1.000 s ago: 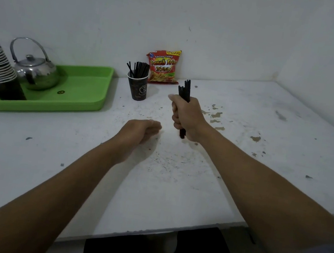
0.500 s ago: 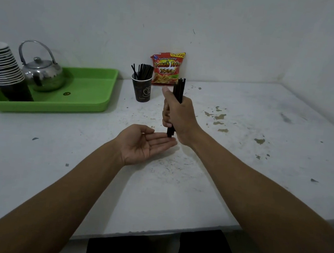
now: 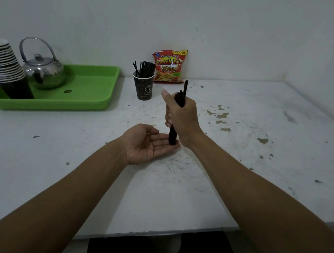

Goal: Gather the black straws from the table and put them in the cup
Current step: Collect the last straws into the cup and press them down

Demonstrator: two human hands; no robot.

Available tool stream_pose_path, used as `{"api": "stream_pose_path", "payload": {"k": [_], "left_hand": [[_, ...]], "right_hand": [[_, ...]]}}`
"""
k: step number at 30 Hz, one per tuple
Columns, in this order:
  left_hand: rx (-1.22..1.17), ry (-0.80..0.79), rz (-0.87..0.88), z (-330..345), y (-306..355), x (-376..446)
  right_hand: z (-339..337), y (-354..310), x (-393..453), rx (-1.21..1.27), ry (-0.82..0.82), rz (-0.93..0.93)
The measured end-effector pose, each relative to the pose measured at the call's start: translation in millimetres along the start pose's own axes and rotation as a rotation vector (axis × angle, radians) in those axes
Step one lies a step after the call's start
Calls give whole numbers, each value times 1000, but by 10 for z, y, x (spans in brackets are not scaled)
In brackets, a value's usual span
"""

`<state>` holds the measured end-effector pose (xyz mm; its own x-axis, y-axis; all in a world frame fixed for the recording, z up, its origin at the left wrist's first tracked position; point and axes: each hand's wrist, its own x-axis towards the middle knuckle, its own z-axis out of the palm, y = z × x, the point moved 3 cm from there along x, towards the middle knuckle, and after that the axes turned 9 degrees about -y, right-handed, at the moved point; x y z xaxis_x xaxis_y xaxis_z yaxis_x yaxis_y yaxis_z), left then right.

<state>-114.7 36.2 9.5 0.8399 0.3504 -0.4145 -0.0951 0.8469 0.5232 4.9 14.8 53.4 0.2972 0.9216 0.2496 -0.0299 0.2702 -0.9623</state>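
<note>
My right hand (image 3: 181, 117) grips a bundle of black straws (image 3: 172, 136) upright above the middle of the white table (image 3: 240, 178). The bundle's lower ends rest on the fingers of my left hand (image 3: 146, 144), which lies palm up and open beneath it. One straw sticks up higher than the others at the top. A dark paper cup (image 3: 144, 88) stands at the back of the table, left of and beyond my right hand, with several black straws (image 3: 145, 69) standing in it.
A green tray (image 3: 89, 93) at the back left carries a metal kettle (image 3: 43, 69) and a stack of paper cups (image 3: 4, 66). A red snack bag (image 3: 169, 66) leans on the wall behind the cup. Walls close the back and right sides.
My left hand has turned palm up and slid under the straw bundle. My right hand has lowered the bundle until its ends touch the left fingers.
</note>
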Motion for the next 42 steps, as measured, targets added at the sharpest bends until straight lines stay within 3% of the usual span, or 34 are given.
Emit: {"api": "stream_pose_path", "payload": {"k": [32, 38, 42], "left_hand": [[43, 83, 61, 15, 181, -73], [144, 196, 156, 33, 618, -70], [394, 415, 335, -36, 1035, 62]], "right_hand": [[9, -56, 203, -1, 14, 8], [68, -151, 577, 13, 39, -19], [91, -180, 946, -5, 56, -52]]}}
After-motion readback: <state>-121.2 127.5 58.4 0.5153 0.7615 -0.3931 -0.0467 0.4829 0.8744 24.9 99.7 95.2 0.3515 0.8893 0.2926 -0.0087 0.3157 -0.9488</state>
